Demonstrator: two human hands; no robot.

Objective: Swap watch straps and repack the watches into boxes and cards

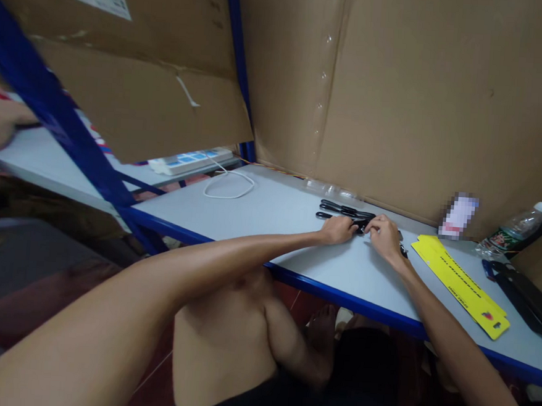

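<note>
My left hand [338, 230] is closed on a small dark tool [359, 224] with a black part showing past its fingers. The fingers of my right hand [384, 234] are bent and pinch at the same tool's right end. The tool's exact kind cannot be made out. Just behind my hands, black-handled tools [340, 208] lie side by side on the grey tabletop [275, 209]. A small dark metallic item [403, 250] shows beside my right wrist, partly hidden by it.
Yellow printed packaging cards [460, 284] lie right of my right arm. Beyond them are a plastic bottle [515, 229] and a black case [524, 295]. A white cable [229, 184] curls at the left, near a blue post [68, 114]. Another person's hand [1, 119] is far left.
</note>
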